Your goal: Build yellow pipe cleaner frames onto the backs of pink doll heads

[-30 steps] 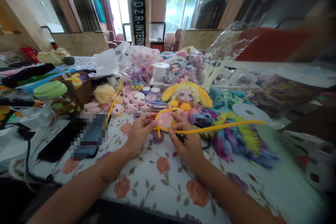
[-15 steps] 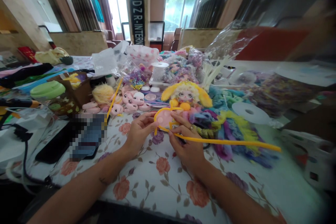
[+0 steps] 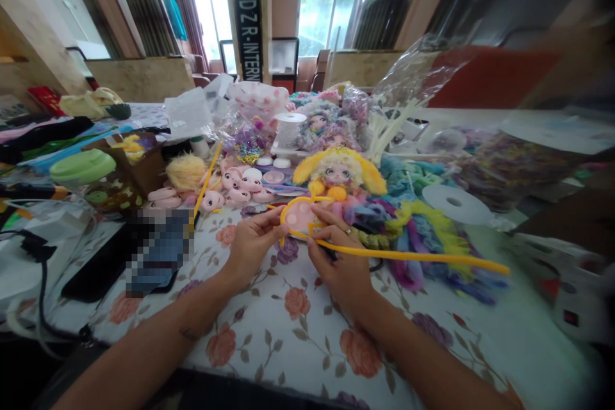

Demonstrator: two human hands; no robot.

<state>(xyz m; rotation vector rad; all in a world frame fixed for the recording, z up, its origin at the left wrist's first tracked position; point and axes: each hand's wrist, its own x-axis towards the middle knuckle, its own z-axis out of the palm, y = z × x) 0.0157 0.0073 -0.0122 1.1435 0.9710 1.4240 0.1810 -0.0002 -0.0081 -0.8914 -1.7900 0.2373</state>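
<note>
A pink rounded doll-face shell [image 3: 298,211] is held over the table, its hollow side toward me. A yellow fuzzy pipe cleaner [image 3: 423,257] runs around its rim, and a long free length stretches to the right. My left hand [image 3: 252,242] pinches the shell's left edge between thumb and fingers, where a short yellow end sticks down. My right hand [image 3: 343,264], wearing a ring, grips the right side of the shell and the pipe cleaner along its lower edge. Just behind sits a doll [image 3: 337,174] with long yellow ears and curly pale hair.
Several pink doll faces [image 3: 235,180] lie behind my left hand, beside another yellow pipe cleaner [image 3: 207,182]. Phones [image 3: 98,269], a green-lidded cup [image 3: 84,166] and cables stand left. Colourful fluffy strips [image 3: 420,237] and a white spool [image 3: 456,205] lie right.
The whole view has shifted slightly left. Both hands keep nearly the same hold on the shell and pipe cleaner; the right fingers have shifted slightly.
</note>
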